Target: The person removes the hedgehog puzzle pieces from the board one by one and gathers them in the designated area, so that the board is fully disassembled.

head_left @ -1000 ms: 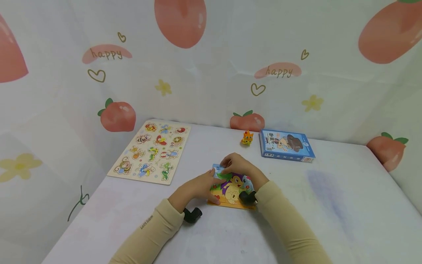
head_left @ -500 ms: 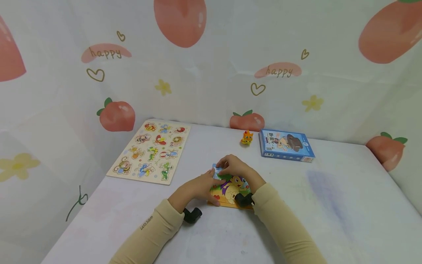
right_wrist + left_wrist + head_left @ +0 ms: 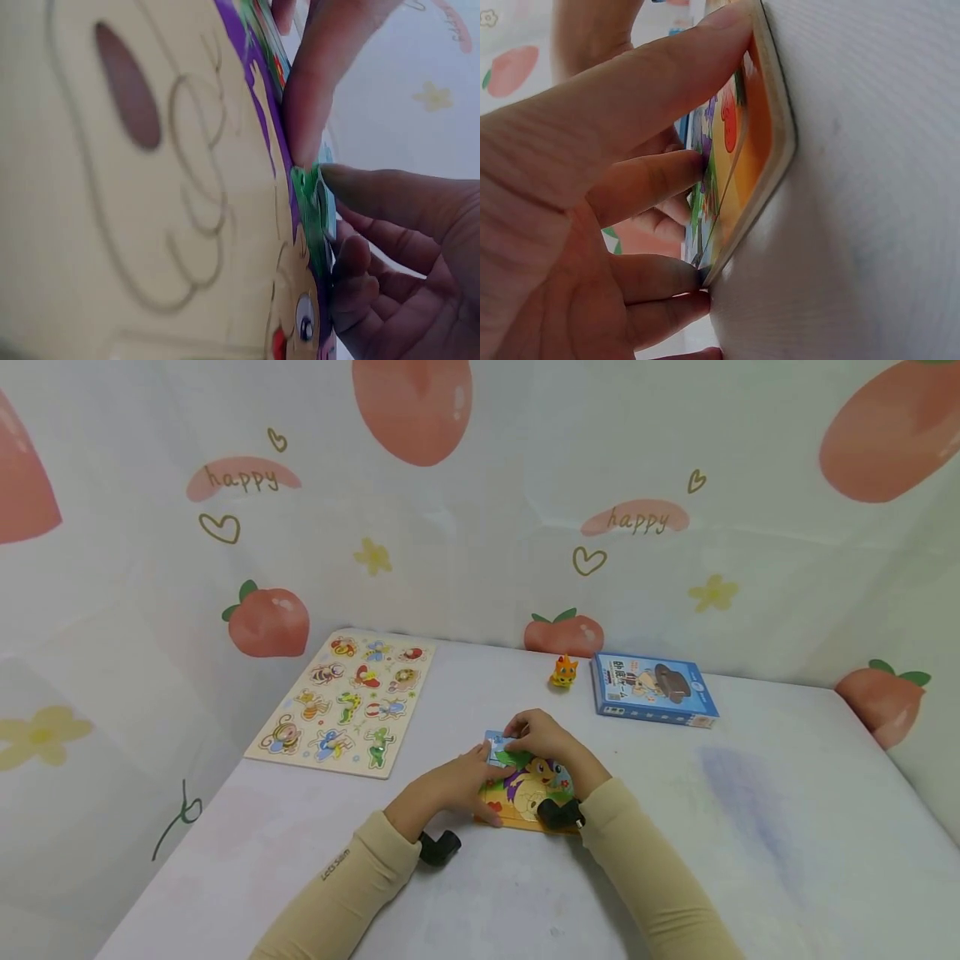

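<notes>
A jigsaw puzzle with a cartoon animal picture and an orange border lies flat on the table. My left hand spans its left side, the thumb on the border and fingertips on the picture and at the edge. At the puzzle's upper part, my right hand has its fingers bent. In the right wrist view, its thumb and curled fingers pinch a green puzzle piece, beside a left-hand finger touching the picture. The right hand and wrist camera cover part of the puzzle's right side.
A wooden insect puzzle board lies at the back left. Beyond the right hand stand a small orange and yellow toy and a blue box. A printed cloth wall rises behind the white table.
The right hand has shifted slightly left, then back right, staying over the puzzle's upper part. My left hand has kept its place.
</notes>
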`<move>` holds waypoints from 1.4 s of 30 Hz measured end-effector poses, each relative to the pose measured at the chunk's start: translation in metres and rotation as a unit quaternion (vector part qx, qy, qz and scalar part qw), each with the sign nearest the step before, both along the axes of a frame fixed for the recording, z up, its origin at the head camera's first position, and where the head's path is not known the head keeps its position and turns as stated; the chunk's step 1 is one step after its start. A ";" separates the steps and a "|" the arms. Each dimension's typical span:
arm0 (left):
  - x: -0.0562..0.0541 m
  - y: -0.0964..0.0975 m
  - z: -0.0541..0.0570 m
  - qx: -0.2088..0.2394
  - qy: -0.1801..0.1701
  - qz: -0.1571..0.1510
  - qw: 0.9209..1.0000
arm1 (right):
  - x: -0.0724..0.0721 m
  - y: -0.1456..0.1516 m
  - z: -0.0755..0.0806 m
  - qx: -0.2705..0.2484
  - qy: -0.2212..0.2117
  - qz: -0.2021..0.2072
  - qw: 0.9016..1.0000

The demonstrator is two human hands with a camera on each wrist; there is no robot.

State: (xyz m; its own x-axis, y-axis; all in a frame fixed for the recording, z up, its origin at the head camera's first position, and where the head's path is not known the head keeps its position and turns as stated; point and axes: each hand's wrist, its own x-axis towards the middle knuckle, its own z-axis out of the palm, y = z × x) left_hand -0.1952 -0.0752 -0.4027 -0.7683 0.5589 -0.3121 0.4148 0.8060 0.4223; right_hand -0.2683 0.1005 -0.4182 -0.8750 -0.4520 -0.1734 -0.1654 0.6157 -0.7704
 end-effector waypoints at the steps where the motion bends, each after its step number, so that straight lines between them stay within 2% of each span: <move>1: 0.000 0.000 0.000 -0.002 0.002 0.000 1.000 | 0.000 0.001 0.000 -0.001 -0.001 -0.006 1.000; 10: -0.002 -0.001 -0.003 -0.001 -0.001 -0.001 1.000 | 0.002 0.004 -0.002 -0.042 -0.019 -0.020 0.999; 15: -0.002 0.000 -0.003 -0.004 0.002 -0.001 1.000 | 0.006 0.004 0.005 -0.066 -0.035 -0.017 0.997; 21: -0.002 0.001 -0.003 -0.007 -0.001 0.004 1.000 | 0.006 0.012 0.006 -0.063 -0.036 -0.049 0.996; 30: 0.000 0.003 -0.004 -0.022 -0.002 0.015 1.000 | 0.011 0.049 0.018 -0.070 -0.032 -0.107 0.991; 42: 0.001 0.002 -0.005 -0.016 -0.005 0.022 1.000 | 0.016 0.098 0.021 -0.061 -0.038 -0.172 0.982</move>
